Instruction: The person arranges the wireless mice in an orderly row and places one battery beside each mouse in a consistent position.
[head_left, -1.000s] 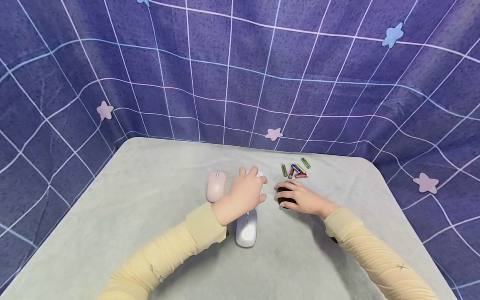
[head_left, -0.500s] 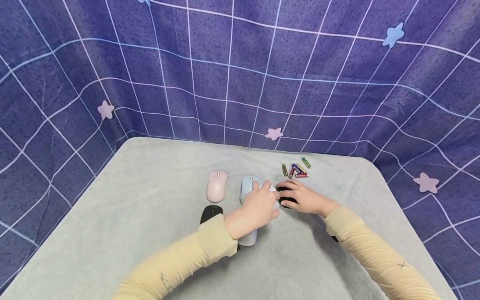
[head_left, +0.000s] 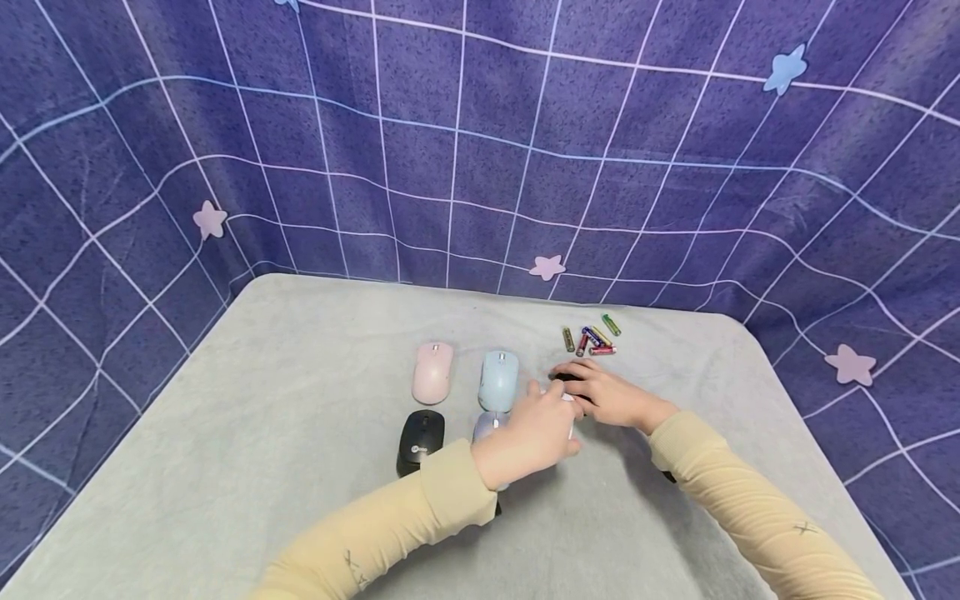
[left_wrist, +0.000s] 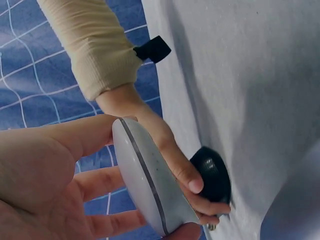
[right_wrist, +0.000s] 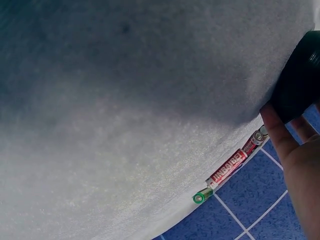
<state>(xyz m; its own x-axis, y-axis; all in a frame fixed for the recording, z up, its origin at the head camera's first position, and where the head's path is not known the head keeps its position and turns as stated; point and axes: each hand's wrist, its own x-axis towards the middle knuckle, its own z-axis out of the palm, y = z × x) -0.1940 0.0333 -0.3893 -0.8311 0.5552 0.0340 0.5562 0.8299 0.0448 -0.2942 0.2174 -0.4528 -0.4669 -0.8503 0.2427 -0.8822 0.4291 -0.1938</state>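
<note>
My left hand [head_left: 528,437] grips a white computer mouse [left_wrist: 150,175] by its edges, thumb on one end and fingers on the other. In the left wrist view this mouse is tilted on its side, up off the cloth. Close by on the right, my right hand [head_left: 615,397] holds a black computer mouse [left_wrist: 212,175] on the table, its fingers draped over the top. The right wrist view shows part of that hand [right_wrist: 302,165] at the black mouse's edge. From the head, both held mice are mostly covered by the hands.
Left of the hands lie a pink mouse [head_left: 432,373], a light blue mouse [head_left: 499,380], another black mouse [head_left: 422,437] and a silvery mouse [head_left: 489,425], partly under the left arm. Several small batteries [head_left: 602,351] lie behind the right hand. A blue curtain [head_left: 480,150] hangs around the grey-covered table [head_left: 300,358].
My left hand has moved right and toward me with the white mouse, uncovering the light blue mouse and the left black one. The right hand stays on its black mouse.
</note>
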